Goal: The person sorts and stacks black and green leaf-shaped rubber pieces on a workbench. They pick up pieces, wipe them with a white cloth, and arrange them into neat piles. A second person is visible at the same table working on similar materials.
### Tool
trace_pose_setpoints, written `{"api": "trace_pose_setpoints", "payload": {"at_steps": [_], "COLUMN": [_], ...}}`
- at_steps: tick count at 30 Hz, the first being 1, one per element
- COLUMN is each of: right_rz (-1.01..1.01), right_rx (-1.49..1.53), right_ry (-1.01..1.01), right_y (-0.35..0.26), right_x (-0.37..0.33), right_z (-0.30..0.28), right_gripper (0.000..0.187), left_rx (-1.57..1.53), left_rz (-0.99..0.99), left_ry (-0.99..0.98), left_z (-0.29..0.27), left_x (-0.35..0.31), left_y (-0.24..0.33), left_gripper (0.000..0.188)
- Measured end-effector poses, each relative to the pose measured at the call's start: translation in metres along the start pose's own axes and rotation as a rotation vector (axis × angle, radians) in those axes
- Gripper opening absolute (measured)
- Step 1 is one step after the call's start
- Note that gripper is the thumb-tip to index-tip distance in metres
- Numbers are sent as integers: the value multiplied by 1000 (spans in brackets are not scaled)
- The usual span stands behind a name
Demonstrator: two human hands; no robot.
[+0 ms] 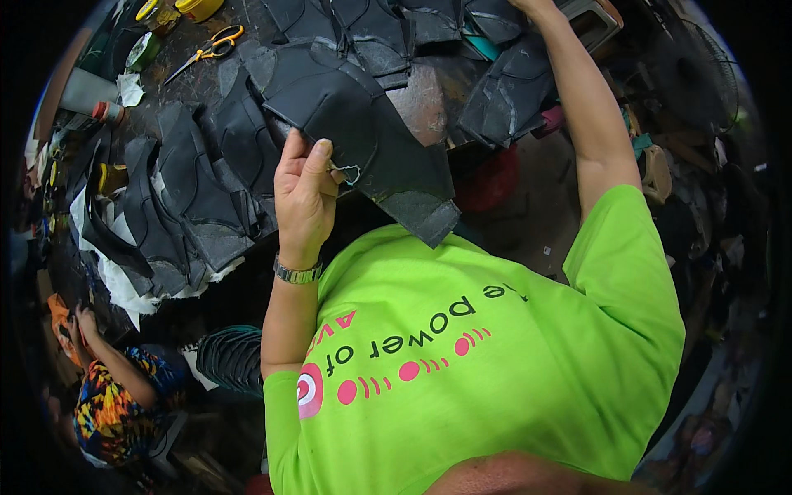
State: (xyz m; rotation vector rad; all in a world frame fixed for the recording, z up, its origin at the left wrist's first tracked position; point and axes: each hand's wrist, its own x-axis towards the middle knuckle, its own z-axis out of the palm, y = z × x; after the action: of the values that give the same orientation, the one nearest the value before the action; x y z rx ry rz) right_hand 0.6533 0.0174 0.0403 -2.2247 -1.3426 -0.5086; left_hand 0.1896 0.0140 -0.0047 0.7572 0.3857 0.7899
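My left hand, with a metal watch at the wrist, pinches the near edge of a black shoe upper between thumb and fingers. The upper spreads to the right of my hand, its pointed lower end hanging over my lap. A pale frayed thread shows beside my fingertips. My right arm stretches to the far right; only the base of my right hand shows at the upper edge, its fingers out of the picture. Near it lie more black uppers and a teal piece.
Overlapping black uppers line the table's left front over white cloth. Orange-handled scissors, yellow tubs and a green tape roll lie behind. A fan stands right. Another person works at lower left.
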Motion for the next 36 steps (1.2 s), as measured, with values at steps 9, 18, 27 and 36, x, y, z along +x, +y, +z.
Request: {"api": "trace_pose_setpoints", "payload": {"at_steps": [9, 18, 27, 36], "right_rz": [296, 391, 486, 434], "right_rx": [-166, -65, 443, 1338], "right_ry": [-114, -98, 19, 231], "right_y": [-25, -9, 25, 19], "right_x": [-109, -159, -166, -166], "right_z": [-109, -76, -59, -77], "right_gripper": [97, 97, 87, 78], "left_rx": [88, 34, 72, 130], "left_rz": [46, -10, -36, 22], "left_ry": [-5, -128, -74, -87], "left_z": [10, 10, 25, 16], "left_x": [-4, -5, -9, -10], "left_y": [3, -4, 0, -2], "left_gripper": [31, 49, 50, 53]}}
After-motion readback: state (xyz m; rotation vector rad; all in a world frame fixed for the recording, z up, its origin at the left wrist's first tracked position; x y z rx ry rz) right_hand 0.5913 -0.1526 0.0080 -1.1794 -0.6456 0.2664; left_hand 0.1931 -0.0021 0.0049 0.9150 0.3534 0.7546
